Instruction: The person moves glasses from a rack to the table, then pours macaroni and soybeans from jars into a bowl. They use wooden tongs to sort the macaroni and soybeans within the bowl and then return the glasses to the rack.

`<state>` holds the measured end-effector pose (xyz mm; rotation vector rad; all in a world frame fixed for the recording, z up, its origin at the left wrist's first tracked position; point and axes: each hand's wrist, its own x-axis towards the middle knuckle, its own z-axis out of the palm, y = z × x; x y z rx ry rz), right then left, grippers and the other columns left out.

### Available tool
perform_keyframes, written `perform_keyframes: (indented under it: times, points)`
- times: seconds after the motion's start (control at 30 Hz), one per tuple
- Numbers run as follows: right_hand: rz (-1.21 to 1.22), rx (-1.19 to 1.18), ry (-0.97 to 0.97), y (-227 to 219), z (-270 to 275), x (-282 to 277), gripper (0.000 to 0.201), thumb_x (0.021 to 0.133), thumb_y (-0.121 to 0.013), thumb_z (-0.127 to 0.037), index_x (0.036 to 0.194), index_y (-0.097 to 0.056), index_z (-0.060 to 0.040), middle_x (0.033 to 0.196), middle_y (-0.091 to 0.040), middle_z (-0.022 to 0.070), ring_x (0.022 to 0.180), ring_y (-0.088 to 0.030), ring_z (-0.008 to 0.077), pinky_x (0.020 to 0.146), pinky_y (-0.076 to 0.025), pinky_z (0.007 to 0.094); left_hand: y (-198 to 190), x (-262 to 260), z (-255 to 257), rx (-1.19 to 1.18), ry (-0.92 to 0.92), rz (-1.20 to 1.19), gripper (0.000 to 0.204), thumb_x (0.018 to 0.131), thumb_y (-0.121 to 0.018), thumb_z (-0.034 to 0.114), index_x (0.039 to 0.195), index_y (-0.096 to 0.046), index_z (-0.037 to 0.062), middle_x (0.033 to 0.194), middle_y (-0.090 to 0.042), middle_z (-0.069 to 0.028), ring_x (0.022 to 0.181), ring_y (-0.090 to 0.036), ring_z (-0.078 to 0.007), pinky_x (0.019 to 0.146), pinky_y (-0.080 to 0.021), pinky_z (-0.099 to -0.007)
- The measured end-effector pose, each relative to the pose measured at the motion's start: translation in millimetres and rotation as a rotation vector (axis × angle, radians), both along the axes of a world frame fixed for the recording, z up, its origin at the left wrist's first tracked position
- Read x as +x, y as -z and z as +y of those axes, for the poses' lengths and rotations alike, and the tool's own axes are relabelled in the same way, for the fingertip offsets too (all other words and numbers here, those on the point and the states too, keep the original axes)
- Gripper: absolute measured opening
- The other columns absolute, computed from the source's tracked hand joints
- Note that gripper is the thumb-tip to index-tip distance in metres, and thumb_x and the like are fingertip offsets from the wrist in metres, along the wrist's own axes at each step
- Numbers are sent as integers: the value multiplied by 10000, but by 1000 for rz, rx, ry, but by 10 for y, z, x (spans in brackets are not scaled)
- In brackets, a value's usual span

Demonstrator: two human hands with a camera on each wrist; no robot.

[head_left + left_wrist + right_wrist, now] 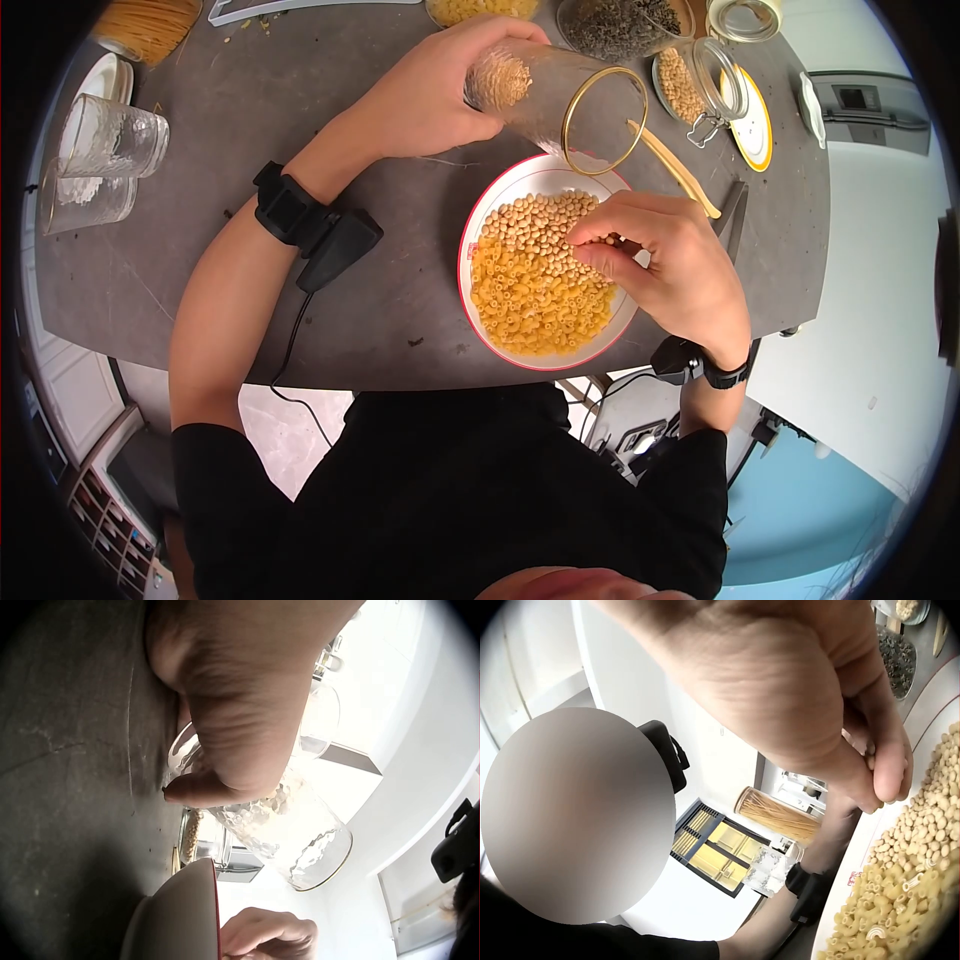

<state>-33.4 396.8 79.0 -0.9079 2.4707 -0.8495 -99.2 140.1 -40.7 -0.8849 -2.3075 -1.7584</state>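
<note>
My left hand (420, 100) grips a clear rippled glass (545, 85) with a gold rim, tilted with its mouth toward the right. Some soybeans lie in the bottom of that glass. Below it stands a white bowl (548, 178) with a red rim, holding soybeans (535, 225) on the far side and elbow macaroni (540, 310) on the near side. Over the bowl's right part, my right hand (680, 265) pinches a few soybeans (870, 754) between thumb and fingers. Its fingertips sit close over the pile in the right wrist view.
Tongs (675, 170) and a dark utensil (736, 215) lie right of the bowl. Behind stand an open clip jar (680, 85) of soybeans, a yellow-rimmed plate (760, 120) and a container of dark dried bits (615, 25). Glasses (115, 140) and spaghetti (150, 25) are at left.
</note>
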Motion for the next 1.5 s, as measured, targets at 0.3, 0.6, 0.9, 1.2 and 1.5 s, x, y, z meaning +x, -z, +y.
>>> perform_keyframes:
  times: [0.3,0.6,0.9,1.2,1.5]
  points:
    - [68,-55,-19,-389,-162,-79,115,837,-749,40,944,-726,6,865,-717,118,716,-696,243,632,-548,325,4,0,7,18,8,-9,663,727,-748,-20,1356,-551,45,1298,-628,-76,1231,-588,-188,1086,-442,-352]
    - [512,64,-13,-300,-468,-297,97,874,-724,6,971,-719,9,881,-723,110,729,-708,234,649,-549,323,8,-2,4,18,3,-9,685,710,-733,-26,1366,-546,36,1316,-629,-91,1255,-588,-207,1102,-438,-363]
    - [763,15,-30,-168,-439,-227,137,839,-738,17,970,-727,-24,1005,-746,90,817,-718,310,693,-566,349,11,2,7,6,-8,-10,707,709,-746,-26,1382,-536,32,1332,-624,-95,1260,-585,-204,1109,-432,-362]
    - [653,-88,-3,-171,-55,-33,156,816,-721,65,953,-736,-9,1076,-768,110,872,-743,238,725,-578,295,-21,14,6,-2,-3,-26,688,715,-751,-15,1369,-545,38,1314,-629,-86,1245,-591,-201,1097,-436,-355]
    - [333,167,-49,84,177,190,308,796,-794,-71,1096,-729,-87,1099,-703,71,881,-714,305,742,-600,400,-23,13,8,3,8,-59,679,719,-737,-18,1369,-548,32,1301,-632,-79,1226,-593,-179,1080,-448,-345]
